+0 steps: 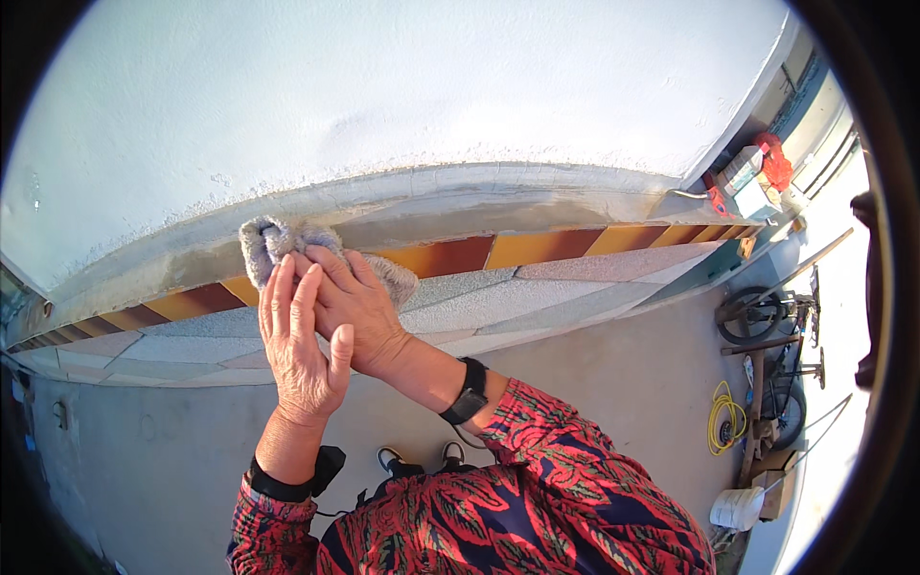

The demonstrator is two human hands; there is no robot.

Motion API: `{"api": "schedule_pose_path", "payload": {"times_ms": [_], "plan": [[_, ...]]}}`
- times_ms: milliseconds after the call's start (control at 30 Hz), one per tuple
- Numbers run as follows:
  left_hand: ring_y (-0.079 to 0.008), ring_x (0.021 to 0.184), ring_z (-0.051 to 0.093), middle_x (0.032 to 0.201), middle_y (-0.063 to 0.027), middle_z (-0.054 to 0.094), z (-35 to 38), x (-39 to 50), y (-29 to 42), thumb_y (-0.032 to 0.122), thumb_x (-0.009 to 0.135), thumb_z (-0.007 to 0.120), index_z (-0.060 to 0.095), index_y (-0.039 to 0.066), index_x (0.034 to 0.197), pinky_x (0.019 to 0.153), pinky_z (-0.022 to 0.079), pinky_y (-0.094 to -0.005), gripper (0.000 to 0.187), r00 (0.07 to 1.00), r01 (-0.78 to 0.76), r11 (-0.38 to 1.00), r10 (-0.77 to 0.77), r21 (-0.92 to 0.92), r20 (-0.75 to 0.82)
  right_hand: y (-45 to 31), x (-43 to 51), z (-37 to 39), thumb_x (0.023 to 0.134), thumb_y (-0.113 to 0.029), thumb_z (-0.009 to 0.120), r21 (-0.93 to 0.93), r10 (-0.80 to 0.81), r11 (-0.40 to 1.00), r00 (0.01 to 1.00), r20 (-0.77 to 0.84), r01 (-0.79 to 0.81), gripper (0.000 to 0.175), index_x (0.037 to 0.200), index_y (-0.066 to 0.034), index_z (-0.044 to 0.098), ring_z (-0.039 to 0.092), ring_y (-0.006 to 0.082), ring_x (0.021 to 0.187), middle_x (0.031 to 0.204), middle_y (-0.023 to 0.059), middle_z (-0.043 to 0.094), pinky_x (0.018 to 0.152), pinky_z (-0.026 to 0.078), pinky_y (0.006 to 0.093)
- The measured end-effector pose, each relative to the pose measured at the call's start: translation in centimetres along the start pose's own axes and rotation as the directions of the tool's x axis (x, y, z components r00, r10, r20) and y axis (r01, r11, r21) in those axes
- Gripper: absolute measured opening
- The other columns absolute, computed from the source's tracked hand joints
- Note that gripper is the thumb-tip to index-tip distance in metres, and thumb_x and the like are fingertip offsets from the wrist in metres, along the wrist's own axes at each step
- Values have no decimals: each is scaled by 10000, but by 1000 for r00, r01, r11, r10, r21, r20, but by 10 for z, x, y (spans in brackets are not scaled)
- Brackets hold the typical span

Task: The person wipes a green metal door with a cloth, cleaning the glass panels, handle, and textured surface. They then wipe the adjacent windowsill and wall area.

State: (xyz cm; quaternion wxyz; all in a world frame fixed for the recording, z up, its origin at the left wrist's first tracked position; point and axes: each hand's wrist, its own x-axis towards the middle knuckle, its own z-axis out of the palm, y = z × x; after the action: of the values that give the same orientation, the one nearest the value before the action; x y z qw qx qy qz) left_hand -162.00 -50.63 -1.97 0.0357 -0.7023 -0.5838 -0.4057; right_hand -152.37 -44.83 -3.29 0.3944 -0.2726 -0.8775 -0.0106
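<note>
A grey plush cloth (266, 244) lies bunched on the concrete ledge (460, 219), and one end of it hangs over the tiled front edge. My right hand (363, 313) rests on the cloth with its fingers bent over it. My left hand (305, 352) overlaps the fingers of the right one; its fingers are extended, its thumb stands apart and no object is in it. Whether its fingertips touch the cloth is hard to tell. Brown and yellow tiles (543, 250) line the front of the ledge.
A white wall (431, 86) rises behind the ledge. Boxes and a red plastic bag (776, 165) sit at its right end. Below, on the concrete floor (604, 374), are a bicycle (783, 359), a coiled yellow hose (722, 420) and a white bucket (737, 509).
</note>
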Motion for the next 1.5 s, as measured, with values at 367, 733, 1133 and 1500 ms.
{"api": "schedule_pose_path", "payload": {"times_ms": [367, 733, 1133, 1500], "plan": [[-390, 1243, 347, 1340, -234, 361, 38, 19, 114, 295, 720, 701, 450, 69, 1259, 1049, 143, -519, 636, 847, -379, 865, 180, -330, -501, 40, -64, -153, 905, -135, 525, 976, 782, 33, 614, 108, -214, 282, 1162, -22, 497, 565, 97, 875, 1015, 56, 594, 746, 468, 237], [-160, 1176, 424, 1313, -71, 424, 43, -14, 63, 388, 804, 658, 281, 88, 1365, 961, 367, -350, 739, 824, 533, -6, -226, -846, 520, 30, -63, -105, 884, -290, 456, 793, 499, -523, 641, 583, -313, 430, 1218, -18, 453, 549, 165, 977, 1102, 94, 558, 848, 443, 293], [-220, 1050, 526, 1119, -101, 549, -65, -63, -13, 84, 796, 588, 473, 39, 1188, 908, 440, -386, 411, 666, -71, -150, -743, -986, 65, 3, -32, -59, 818, -33, 579, 627, 263, 736, 961, 81, -255, 320, 1136, -46, 547, 585, 203, 912, 1039, 101, 608, 799, 464, 303], [-321, 1230, 320, 1337, -175, 330, 10, -19, -49, 63, 852, 520, 359, 69, 1298, 1022, 238, -404, 474, 641, 158, 874, -445, -459, -626, 117, -49, -91, 835, -36, 580, 20, 200, 979, 924, -326, -205, 152, 976, -46, 636, 504, 132, 630, 767, 34, 594, 615, 450, 258]]}}
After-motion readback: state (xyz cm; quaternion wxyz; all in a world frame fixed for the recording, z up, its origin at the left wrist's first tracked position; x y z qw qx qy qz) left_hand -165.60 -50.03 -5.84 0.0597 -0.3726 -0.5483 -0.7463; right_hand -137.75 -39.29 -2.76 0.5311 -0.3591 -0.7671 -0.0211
